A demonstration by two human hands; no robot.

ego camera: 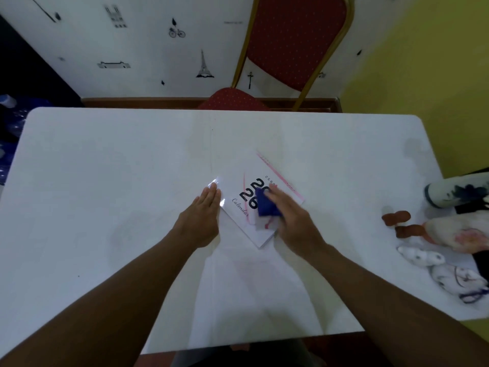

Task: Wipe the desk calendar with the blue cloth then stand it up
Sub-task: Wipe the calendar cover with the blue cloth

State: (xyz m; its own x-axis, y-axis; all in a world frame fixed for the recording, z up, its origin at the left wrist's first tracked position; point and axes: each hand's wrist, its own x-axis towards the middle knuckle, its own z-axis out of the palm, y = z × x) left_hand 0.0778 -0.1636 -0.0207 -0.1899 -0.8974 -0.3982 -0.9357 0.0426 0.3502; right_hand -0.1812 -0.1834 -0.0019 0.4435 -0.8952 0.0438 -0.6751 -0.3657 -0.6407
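A white bench [105,168] fills the view from the head camera, set against a white wall printed with small black landmarks and a bicycle. A red upholstered chair [293,41] with a gold frame stands behind its far edge. At the bench's right end lie several soft toys [455,234], white, pink and brown, well apart from the work. Two bare forearms reach in from the near edge. Near the middle of the bench, slightly right, the desk calendar [238,205] lies flat and turned at an angle, its cover showing large black numerals and the word "Calendar", its pink spiral binding on the far right edge. The left hand [202,221] is open, fingers straight and together, the fingertips resting at the calendar's left corner and holding nothing. The right hand [291,218] presses on the cover, fingers curled over the blue cloth [266,205], which is bunched on the numerals and partly covers them.
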